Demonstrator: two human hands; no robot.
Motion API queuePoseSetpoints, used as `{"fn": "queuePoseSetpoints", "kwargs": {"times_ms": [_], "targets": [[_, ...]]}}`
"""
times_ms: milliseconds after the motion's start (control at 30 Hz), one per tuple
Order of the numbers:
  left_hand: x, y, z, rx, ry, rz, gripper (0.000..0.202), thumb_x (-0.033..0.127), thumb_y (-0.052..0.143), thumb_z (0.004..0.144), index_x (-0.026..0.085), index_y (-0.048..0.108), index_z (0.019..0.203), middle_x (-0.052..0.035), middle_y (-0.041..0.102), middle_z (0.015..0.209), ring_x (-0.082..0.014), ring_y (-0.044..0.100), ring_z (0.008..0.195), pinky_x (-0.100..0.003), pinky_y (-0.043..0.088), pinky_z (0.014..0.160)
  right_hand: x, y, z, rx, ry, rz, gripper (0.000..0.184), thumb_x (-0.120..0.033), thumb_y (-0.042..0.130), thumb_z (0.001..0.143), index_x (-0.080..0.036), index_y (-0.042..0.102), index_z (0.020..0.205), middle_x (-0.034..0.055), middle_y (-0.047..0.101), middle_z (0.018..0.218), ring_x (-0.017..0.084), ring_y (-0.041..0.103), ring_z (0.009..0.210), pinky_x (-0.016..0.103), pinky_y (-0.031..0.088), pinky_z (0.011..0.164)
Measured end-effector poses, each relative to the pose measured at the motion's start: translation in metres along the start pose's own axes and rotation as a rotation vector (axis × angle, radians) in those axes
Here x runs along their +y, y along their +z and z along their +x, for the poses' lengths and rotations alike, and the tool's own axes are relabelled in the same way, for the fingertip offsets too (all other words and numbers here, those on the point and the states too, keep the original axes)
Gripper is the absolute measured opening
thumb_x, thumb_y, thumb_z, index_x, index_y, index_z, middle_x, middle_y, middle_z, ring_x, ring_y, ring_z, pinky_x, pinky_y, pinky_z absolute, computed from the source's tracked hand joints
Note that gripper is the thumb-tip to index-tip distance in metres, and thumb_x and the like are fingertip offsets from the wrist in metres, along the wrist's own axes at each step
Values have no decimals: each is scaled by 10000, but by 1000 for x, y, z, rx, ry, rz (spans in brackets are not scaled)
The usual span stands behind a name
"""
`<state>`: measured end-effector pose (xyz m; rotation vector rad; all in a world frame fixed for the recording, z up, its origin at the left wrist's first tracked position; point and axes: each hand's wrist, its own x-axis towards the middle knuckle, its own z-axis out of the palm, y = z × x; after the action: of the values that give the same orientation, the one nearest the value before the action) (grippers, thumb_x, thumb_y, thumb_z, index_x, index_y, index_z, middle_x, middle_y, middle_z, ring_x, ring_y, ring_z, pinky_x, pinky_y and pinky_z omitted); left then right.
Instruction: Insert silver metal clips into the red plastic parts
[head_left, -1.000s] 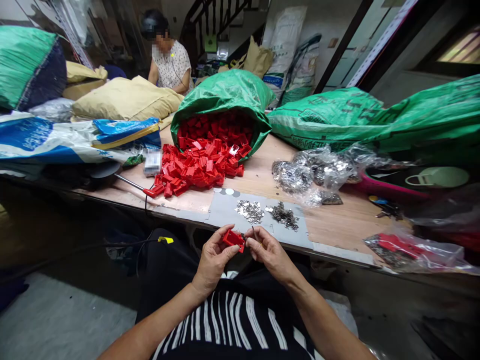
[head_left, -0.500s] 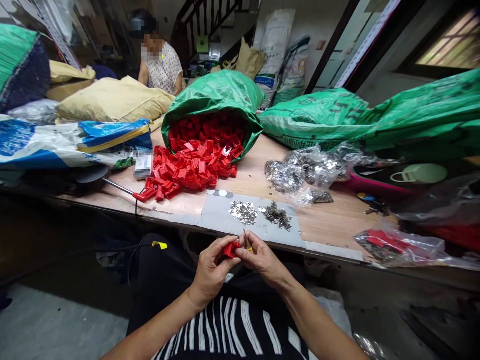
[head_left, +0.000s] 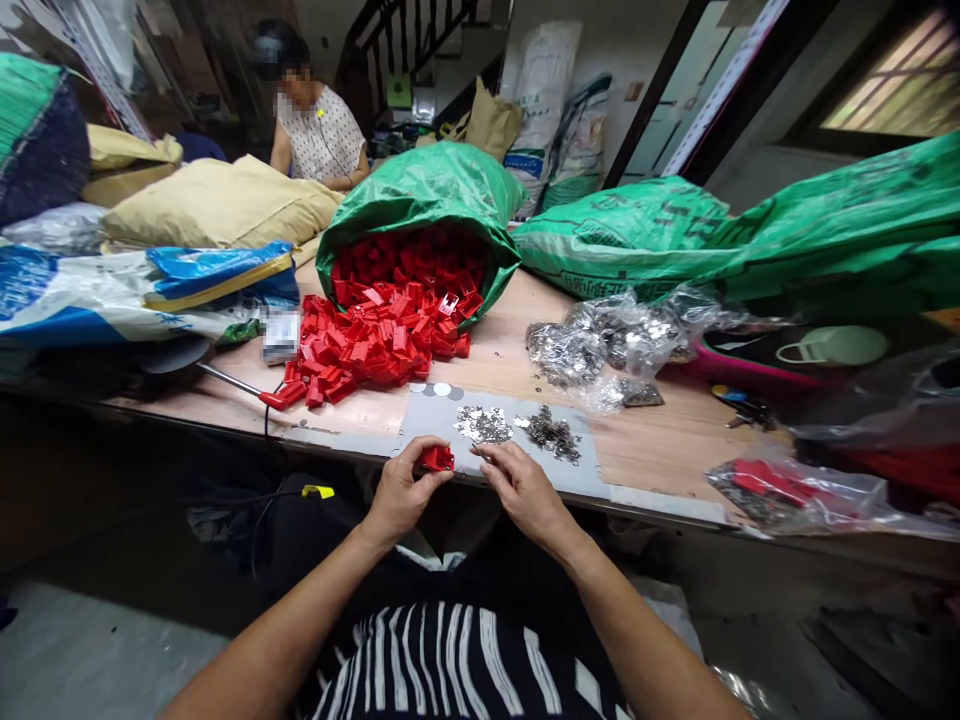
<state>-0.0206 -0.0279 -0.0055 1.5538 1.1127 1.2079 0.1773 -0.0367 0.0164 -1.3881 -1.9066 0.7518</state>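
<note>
My left hand [head_left: 401,495] pinches a small red plastic part [head_left: 437,459] between thumb and fingers, just over the table's front edge. A short gap away on its right, my right hand [head_left: 523,490] is closed on a thin pointed tool [head_left: 476,452]. Only the tool's tip shows; the fingers hide the rest. Beyond the hands, on a grey mat [head_left: 427,425], lie a pile of flat shiny metal pieces [head_left: 484,424] and a darker pile of small metal pieces [head_left: 553,433].
Red parts [head_left: 367,340] spill from a green sack [head_left: 427,185] behind my left hand. Clear bags of metal pieces [head_left: 600,340] lie to the right, near a pink container [head_left: 750,367]. A long metal tool with a red handle [head_left: 281,398] rests left. Another person [head_left: 319,135] sits beyond.
Both hands have moved forward and up to the table edge and drawn apart. The red part has gone left with my left hand; the pointed tool has come away from it.
</note>
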Motion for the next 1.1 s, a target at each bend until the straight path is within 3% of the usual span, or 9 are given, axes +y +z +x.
{"fn": "queuePoseSetpoints", "kwargs": {"times_ms": [200,567,1100], "targets": [[-7,-5,16,-68,49,95,383,140,678,717,256,684,1081,-35,724,1007,-198,668,898,-320,514,848,4,7,9,-48,-1,-138,189,-222,559,853,-239,663,1010,38,696,909,199,641,832,325,486,775],[-9,-7,19,-138,115,138,376,141,680,737,262,677,1094,-35,717,1001,-194,666,921,-309,509,848,2,6,15,-125,-78,-175,168,-199,539,867,-234,680,952,45,683,928,185,637,872,317,491,790],[-9,-8,22,-202,66,225,318,134,693,737,204,660,1046,-35,715,999,-176,654,912,-276,486,849,-5,13,10,-119,-73,-336,135,-150,533,883,-213,643,928,35,654,915,165,632,842,268,484,761]]}}
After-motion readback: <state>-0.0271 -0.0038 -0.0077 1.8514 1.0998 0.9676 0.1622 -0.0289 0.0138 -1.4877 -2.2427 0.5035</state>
